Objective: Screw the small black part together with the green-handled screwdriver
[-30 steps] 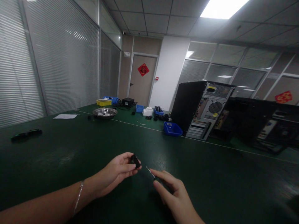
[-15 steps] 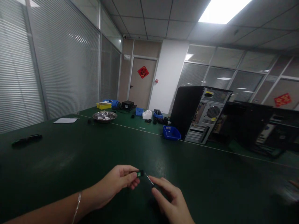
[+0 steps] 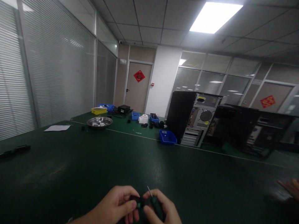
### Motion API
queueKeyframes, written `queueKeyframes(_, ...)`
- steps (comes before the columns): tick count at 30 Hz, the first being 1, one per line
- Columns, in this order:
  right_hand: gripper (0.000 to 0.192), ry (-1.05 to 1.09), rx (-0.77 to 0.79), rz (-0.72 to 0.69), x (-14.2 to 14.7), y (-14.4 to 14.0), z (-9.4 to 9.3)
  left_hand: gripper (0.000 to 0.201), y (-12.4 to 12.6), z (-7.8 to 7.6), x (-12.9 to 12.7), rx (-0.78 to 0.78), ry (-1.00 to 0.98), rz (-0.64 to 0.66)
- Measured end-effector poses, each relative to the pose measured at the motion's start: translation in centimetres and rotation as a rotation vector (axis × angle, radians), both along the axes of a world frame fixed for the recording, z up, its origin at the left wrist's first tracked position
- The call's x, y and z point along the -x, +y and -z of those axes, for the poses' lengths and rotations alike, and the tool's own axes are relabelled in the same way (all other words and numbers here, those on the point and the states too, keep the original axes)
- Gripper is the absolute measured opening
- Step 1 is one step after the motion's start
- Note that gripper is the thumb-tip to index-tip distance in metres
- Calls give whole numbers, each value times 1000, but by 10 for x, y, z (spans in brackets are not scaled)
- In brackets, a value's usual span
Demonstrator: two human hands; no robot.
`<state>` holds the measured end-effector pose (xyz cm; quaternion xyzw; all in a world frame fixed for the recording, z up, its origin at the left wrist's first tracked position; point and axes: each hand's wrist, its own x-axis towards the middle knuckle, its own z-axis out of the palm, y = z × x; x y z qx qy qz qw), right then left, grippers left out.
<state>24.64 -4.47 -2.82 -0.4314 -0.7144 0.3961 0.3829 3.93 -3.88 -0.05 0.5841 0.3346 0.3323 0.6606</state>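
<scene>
Low in the head view, my left hand (image 3: pixel 116 202) pinches a small black part with a bit of green circuit board (image 3: pixel 139 204) between thumb and fingers. Close beside it on the right, my right hand (image 3: pixel 167 207) is closed around a screwdriver (image 3: pixel 156 205) with a dark handle. Its thin metal shaft points up and slightly left, away from the part. The right thumb and index fingertips are at the part's right end; whether they touch it I cannot tell. Both hands are above the dark green table (image 3: pixel 93 165).
A steel bowl (image 3: pixel 99 122), a paper sheet (image 3: pixel 57 128) and a dark green tool-like object (image 3: pixel 15 151) lie left. A blue bin (image 3: pixel 167 137) stands before a black computer tower (image 3: pixel 193 119); open cases (image 3: pixel 261 130) are farther right. Another person's hand (image 3: pixel 291 187) shows at the right edge.
The screwdriver has swung from aiming at the small part to pointing upward. My right fingertips have come in to the part's end. Both hands sit lower in view.
</scene>
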Motion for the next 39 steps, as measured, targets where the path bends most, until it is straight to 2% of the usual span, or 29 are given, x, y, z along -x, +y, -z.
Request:
queueKeyframes(3, 24, -8, 4, -49, 4, -6, -4, 27, -5, -1, -3, -11, 33, 4)
queueKeyframes(11, 10, 76, 75, 3, 10, -6, -10, 20, -5, -2, -11, -62, 140, 17)
queueKeyframes(17, 12, 97, 16, -3, 11, -5, -5, 18, -5, -5, -7, -171, 184, 21)
queueKeyframes(24, 15, 96, 63, -11, 10, -3, -8, 19, -3, -9, -10, -135, 189, 37)
queueKeyframes(27, 13, 84, 37, 10, 11, -1, -8, 16, -2, -4, -10, -97, 107, 18)
queueKeyframes(30, 11, 102, 30, -29, 9, 0, -7, 16, 3, 0, -7, -80, 17, 0)
queueKeyframes(34, 41, 112, -56, -46, -2, 2, -7, 20, 18, -1, 3, -99, -3, -94)
queueKeyframes(39, 32, -106, -108, 15, -19, 6, -7, 28, 33, 0, 12, 32, -103, -218)
